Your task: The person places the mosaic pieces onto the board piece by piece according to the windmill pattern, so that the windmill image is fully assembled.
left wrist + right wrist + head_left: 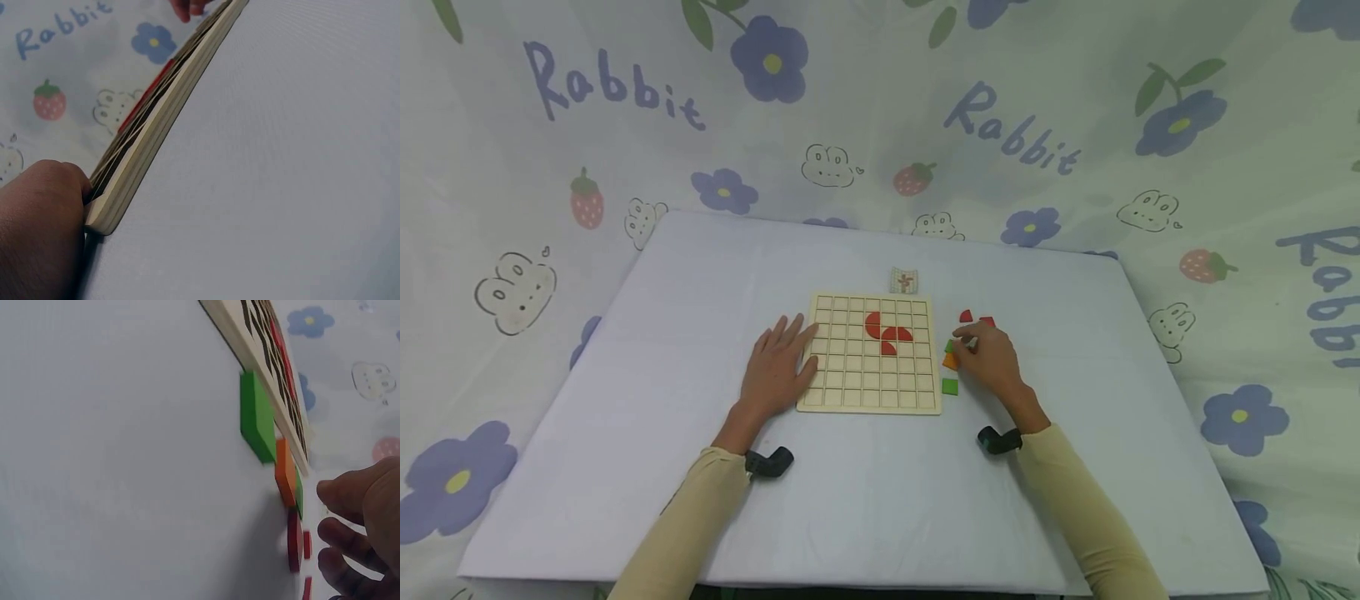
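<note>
A pale wooden grid board (868, 410) lies on the table with several red rounded pieces (873, 326) set in its cells. My left hand (774, 367) rests along the board's left edge, fingers spread and thumb over the rim. Beyond the right edge my right hand (992, 360) hovers over loose pieces, its fingers bent. A gap shows between thumb and fingers in the right wrist view, with no piece between them. Below it are a green square (256, 417), an orange piece (285, 472), another green piece (299, 495) and a red piece (294, 540).
A small card (904, 281) with a red figure stands just behind the board. A red quarter-round piece (966, 316) and another red piece (987, 321) lie beyond the right hand. The white-covered table (880, 500) backs onto a printed curtain (865, 108).
</note>
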Motion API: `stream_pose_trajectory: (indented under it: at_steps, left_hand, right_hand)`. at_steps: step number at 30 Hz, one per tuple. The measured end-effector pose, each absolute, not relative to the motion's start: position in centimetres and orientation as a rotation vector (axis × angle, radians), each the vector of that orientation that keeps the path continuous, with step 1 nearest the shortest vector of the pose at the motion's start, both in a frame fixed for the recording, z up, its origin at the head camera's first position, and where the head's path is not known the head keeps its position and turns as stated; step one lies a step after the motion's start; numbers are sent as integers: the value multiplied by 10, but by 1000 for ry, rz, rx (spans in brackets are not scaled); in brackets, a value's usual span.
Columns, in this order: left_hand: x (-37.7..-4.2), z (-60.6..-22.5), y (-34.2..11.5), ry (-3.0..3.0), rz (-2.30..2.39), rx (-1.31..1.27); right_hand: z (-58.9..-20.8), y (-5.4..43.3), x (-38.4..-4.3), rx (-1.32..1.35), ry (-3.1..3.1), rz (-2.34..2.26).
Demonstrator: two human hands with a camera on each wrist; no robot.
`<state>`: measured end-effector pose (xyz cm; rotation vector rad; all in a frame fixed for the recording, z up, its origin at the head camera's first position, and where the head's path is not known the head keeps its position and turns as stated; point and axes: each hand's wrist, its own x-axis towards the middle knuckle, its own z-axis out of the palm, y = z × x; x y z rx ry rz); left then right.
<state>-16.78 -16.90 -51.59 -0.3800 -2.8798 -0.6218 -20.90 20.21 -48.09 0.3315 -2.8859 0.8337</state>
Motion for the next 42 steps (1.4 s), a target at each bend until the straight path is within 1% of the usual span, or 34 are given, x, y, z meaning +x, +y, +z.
stream_pose_trajectory:
  at_steps: [5,12,19,23,26,29,34,39,42]
  left_hand:
    - [-168,-518,-169,-2883,-621,-387]
    - [-168,-515,-169,-2871,-619,-388]
    - [-170,-517,-169,-2881,-619,-390]
    - [-171,-519,-169,-2908,-606,-379]
    - [-171,-519,-169,-2910,-616,-372]
    - [-170,-518,-170,-2910,-628,-367]
    - [-170,-517,-170,-2900,-624,-373]
    - [-170,-518,-169,-2884,-612,-379]
    - [-170,-518,-169,-2879,-609,-377]
  right_hand:
    - [-482,217,-207,232,-2964,734]
    - [-487,223,-199,282,-2987,663]
    - [-485,222,-197,220,-2925,841]
    - [-487,219,-198,331,-2859,959]
    - [-489,215,-198,449,-2796,1050]
    - [-490,208,-198,501,-2745,1187]
    - [-488,193,-194,505,-2704,1354]
    - [-482,171,-189,454,-2740,1498]
    - [-480,160,-190,469,-2768,1531]
